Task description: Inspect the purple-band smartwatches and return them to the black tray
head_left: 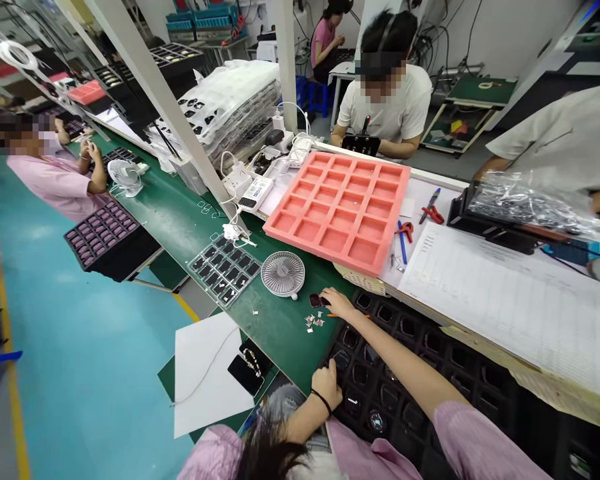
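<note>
My right hand point(337, 303) reaches across the green bench point(275, 333), its fingertips closed on one of the small dark reddish square pieces point(315, 300). Just below lie several tiny pale tabs point(314, 321). An orange stick-like tool point(347, 315) passes by the right wrist. My left hand point(327, 383), with a black band at the wrist, is curled by the left edge of a black compartment tray point(347, 357); what it grips, if anything, is hidden. Dark rounded-square pieces fill many of the tray's pockets, and a round shiny one point(377, 420) sits near my body.
A pink foam tray point(337, 213) rests on the raised shelf beside printed sheets point(505, 300) and pens point(403, 247). Left of my hands stand a small fan point(283, 274) and a clear tray point(225, 270). A phone point(247, 373) lies low left. Co-workers sit opposite and far left.
</note>
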Motion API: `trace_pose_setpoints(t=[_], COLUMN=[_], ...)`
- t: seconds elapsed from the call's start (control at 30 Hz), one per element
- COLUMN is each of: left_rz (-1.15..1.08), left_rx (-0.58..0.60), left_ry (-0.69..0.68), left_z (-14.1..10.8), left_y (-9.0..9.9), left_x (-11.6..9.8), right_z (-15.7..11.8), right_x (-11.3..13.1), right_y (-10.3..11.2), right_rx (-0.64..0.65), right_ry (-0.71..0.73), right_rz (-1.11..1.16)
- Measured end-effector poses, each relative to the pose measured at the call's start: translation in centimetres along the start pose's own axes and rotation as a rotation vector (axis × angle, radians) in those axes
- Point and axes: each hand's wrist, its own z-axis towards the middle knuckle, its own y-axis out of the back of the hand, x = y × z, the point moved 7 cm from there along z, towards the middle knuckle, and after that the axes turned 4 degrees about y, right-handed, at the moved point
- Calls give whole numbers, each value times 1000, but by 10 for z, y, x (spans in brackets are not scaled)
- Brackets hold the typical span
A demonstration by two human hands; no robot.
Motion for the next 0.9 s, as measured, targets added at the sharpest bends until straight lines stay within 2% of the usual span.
trace_pose_setpoints(t=[0.2,0.33,0.57,0.9], left_rz=[-4,4,8,7], left_rx=[30,43,33,0], left_ry=[6,-5,-3,-10], left_z=[1,2,2,1], left_y=[0,0,1,0], left_x=[1,0,0,0], right_z=[-4,2,15,32], right_x=[-4,9,36,40], right_y=[9,12,-5,-17], right_rx=[-24,-12,100,190], right_ry=[-25,14,56,-36], right_rz=[0,6,-27,-80])
